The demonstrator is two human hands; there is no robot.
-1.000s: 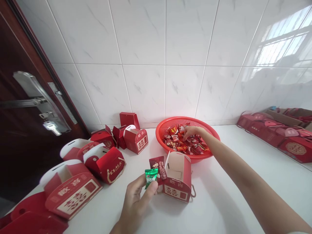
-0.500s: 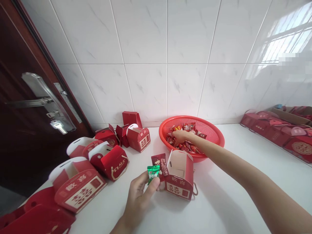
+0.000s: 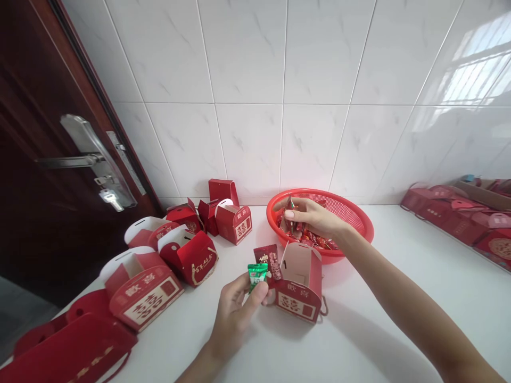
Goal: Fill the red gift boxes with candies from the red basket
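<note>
Between the thumb and fingers of my left hand [image 3: 241,306] are a green-wrapped candy [image 3: 257,273] and, behind it, a dark red candy packet [image 3: 268,258]. Right beside them an open red gift box [image 3: 299,287] stands on the white table, with a rope handle at its side. My right hand [image 3: 313,215] is over the red plastic basket [image 3: 359,213], fingers pinching a small wrapped candy [image 3: 290,207], its wrapper partly hidden by the fingers. Several red-wrapped candies [image 3: 319,240] lie in the basket below.
Several red gift boxes [image 3: 146,298] stand open along the left, with more folded ones [image 3: 223,191] by the tiled wall. More red boxes [image 3: 451,213] line the right side. A dark door [image 3: 43,202] with a metal handle is at the far left.
My right hand has risen from among the candies in the basket, now with a candy between its fingers. The left hand keeps its two candies. The view has turned slightly left.
</note>
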